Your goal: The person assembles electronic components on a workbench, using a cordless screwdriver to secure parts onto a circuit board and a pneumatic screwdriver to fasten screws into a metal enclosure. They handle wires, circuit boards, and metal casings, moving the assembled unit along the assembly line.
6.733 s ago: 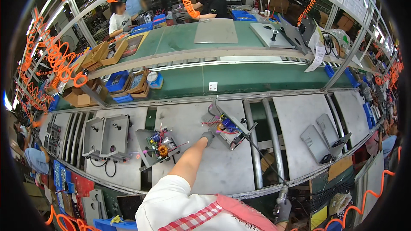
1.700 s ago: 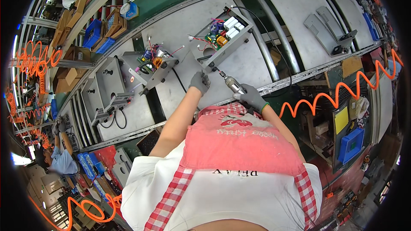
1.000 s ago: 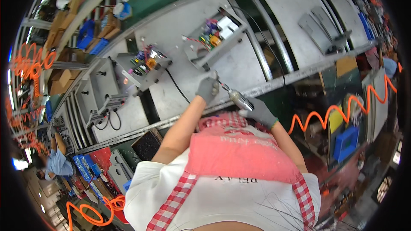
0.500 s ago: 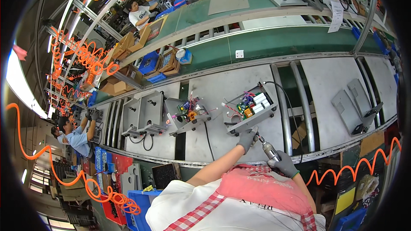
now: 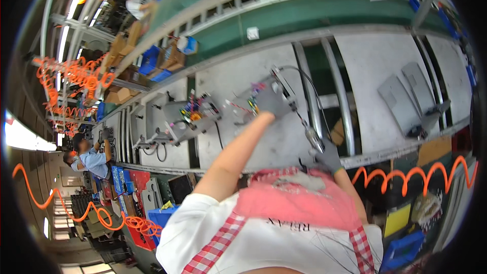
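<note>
My gloved left hand [image 5: 271, 102] reaches over an open grey metal housing [image 5: 284, 85], covering much of its inside and front wall. Its fingers are blurred and partly hidden. Past the hand, part of a circuit board with coloured wires [image 5: 252, 103] shows. Closed around a power screwdriver [image 5: 314, 139] is my gloved right hand [image 5: 327, 155]. The driver's bit points up and left, its tip close to the housing's near right corner; I cannot tell whether they touch. A black cable [image 5: 310, 78] loops from the housing's far right corner.
To the left stand another housing with a circuit board [image 5: 195, 116] and bare grey housings [image 5: 144, 122]. Folded grey panels [image 5: 406, 99] lie at right. Metal rollers [image 5: 337, 96] break up the line. Orange coiled hoses [image 5: 406, 180] hang nearby. A co-worker [image 5: 94, 160] stands far left.
My left hand has moved away from the driver's bit and over the housing. The screwdriver's tip has come nearer the housing's corner. The whole view has shifted.
</note>
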`<state>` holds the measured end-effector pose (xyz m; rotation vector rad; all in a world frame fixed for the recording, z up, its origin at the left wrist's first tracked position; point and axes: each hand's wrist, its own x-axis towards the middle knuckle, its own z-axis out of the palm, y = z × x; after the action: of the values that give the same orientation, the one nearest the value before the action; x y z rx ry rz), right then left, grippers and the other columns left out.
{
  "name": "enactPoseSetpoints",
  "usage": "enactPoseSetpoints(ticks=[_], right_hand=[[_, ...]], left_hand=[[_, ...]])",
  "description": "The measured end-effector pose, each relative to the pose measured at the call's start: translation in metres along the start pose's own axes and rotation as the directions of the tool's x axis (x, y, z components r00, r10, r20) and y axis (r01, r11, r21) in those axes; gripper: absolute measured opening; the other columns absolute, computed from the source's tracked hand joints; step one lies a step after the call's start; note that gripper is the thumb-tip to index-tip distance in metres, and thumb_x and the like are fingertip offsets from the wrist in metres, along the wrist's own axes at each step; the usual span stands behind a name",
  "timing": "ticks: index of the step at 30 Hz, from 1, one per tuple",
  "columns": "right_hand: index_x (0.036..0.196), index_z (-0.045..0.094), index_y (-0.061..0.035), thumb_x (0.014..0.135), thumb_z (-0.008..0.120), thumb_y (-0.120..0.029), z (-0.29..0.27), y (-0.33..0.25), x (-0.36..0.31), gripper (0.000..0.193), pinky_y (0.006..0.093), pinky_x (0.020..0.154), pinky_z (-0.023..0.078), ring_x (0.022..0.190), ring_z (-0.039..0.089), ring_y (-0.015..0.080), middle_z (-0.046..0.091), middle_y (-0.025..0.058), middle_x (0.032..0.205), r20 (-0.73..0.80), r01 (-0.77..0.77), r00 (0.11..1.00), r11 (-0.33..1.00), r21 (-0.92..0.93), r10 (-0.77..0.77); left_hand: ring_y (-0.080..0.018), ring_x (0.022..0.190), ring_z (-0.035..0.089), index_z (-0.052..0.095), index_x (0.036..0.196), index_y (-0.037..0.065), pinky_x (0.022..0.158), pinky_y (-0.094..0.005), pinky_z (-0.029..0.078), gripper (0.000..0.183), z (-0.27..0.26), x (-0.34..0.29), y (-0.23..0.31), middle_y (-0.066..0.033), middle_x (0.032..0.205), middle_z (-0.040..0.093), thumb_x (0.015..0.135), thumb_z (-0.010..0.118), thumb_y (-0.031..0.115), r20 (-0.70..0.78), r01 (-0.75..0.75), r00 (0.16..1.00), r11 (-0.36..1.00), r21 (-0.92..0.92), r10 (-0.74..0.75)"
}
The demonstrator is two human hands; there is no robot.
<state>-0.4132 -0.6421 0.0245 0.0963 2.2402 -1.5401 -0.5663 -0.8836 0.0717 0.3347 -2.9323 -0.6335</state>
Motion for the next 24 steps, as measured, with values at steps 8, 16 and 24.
enactPoseSetpoints(ticks=[8,16,24], right_hand=[[0.104,0.059,-0.0023,0.065,0.075,-0.045,-0.005,0.009,0.029,0.060,0.0399,0.068,0.048,0.073,0.063,0.0315,0.064,0.0182,0.080,0.008,-0.011,1.000,0.998,-0.057,0.012],[0.105,0.058,-0.0022,0.065,0.075,-0.044,-0.005,0.008,0.038,0.060,0.0397,0.070,0.048,0.076,0.063,0.0334,0.064,0.0195,0.083,0.072,-0.013,0.997,0.998,-0.068,0.018],[0.109,0.059,-0.0046,0.067,0.075,-0.043,0.001,0.007,0.041,0.059,0.0377,0.071,0.048,0.074,0.063,0.0296,0.065,0.0177,0.085,0.093,-0.025,0.995,0.999,-0.035,0.029]], left_hand=[[-0.0353,0.078,0.064,0.064,0.104,0.013,0.070,-0.0455,0.049,0.031,0.015,0.012,0.007,-0.0182,0.081,0.066,0.090,0.047,0.036,-0.003,0.024,1.000,0.985,0.168,-0.024],[-0.0345,0.074,0.064,0.063,0.104,0.013,0.067,-0.0452,0.049,0.028,0.024,0.016,0.002,-0.0172,0.079,0.066,0.090,0.049,0.033,0.029,0.024,0.999,0.983,0.183,-0.030],[-0.0346,0.071,0.063,0.062,0.102,0.013,0.065,-0.0451,0.048,0.025,0.029,0.016,-0.005,-0.0167,0.075,0.065,0.089,0.049,0.030,-0.016,-0.038,0.999,0.980,0.195,0.042]])
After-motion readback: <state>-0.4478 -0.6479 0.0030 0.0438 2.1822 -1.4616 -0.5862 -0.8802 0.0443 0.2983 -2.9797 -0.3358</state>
